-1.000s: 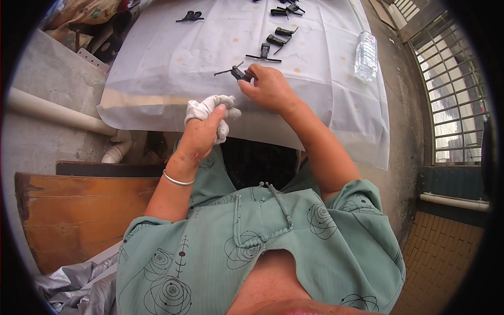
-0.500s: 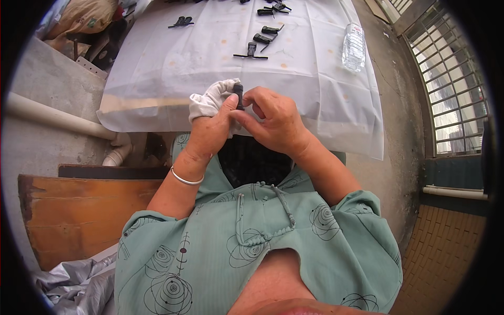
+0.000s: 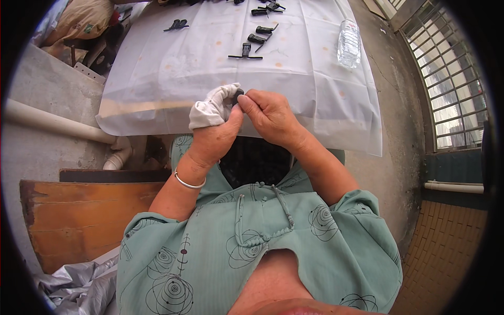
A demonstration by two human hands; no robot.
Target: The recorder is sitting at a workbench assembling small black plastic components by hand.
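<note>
I see my left hand (image 3: 216, 137) gripping a white cloth (image 3: 206, 113) and my right hand (image 3: 270, 116) pinching a small black part (image 3: 238, 96); T-shaped black piece (image 3: 246, 51) lies on the bench (image 3: 302, 79).

left grip (image 3: 216, 135): curled | right grip (image 3: 272, 115): pinching, fingers (image 3: 269, 98) folded | forearms (image 3: 326, 160): angled inward | grips: close together

Small black part (image 3: 238, 94), mostly hidden: gripped between left hand (image 3: 216, 139) and right hand (image 3: 270, 113) | Crumpled white fabric cloth (image 3: 209, 109): bunched over left hand's far end
</note>
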